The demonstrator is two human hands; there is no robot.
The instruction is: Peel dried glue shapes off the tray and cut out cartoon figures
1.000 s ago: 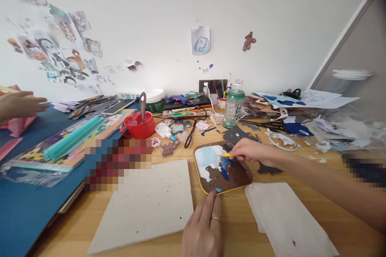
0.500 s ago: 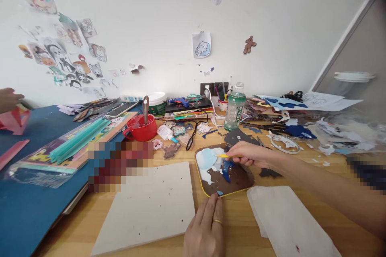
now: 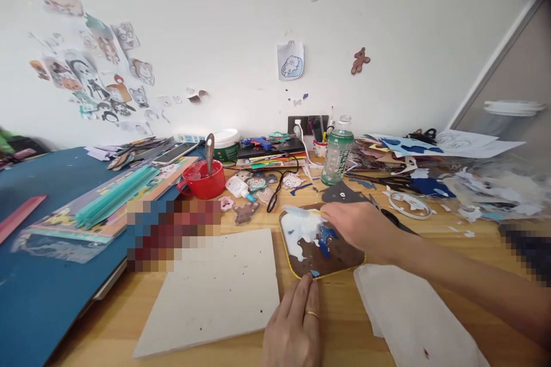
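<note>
A brown tray with a yellow rim (image 3: 340, 258) lies on the wooden table, bearing white, dark blue and light blue cut pieces. My left hand (image 3: 295, 324), with a ring on one finger, rests flat, its fingertips at the tray's near edge. Above the tray's far side, my right hand (image 3: 359, 226) is closed around thin yellow tweezers (image 3: 317, 212), mostly hidden by the fingers. At their tip a light blue piece (image 3: 299, 210) shows nearly edge-on, over the white pieces (image 3: 297, 232).
A pale board (image 3: 210, 292) lies left of the tray, a white cloth (image 3: 413, 304) to the right. Behind stand a red mug (image 3: 206, 180) with a spoon, a glue bottle (image 3: 236, 187) and a green bottle (image 3: 337, 155). Paper scraps (image 3: 477, 183) pile at the right.
The light blue piece, flat on the white pieces before, is now raised and tilted. My right hand has turned over the tray. Another person's hand at far left has left the view.
</note>
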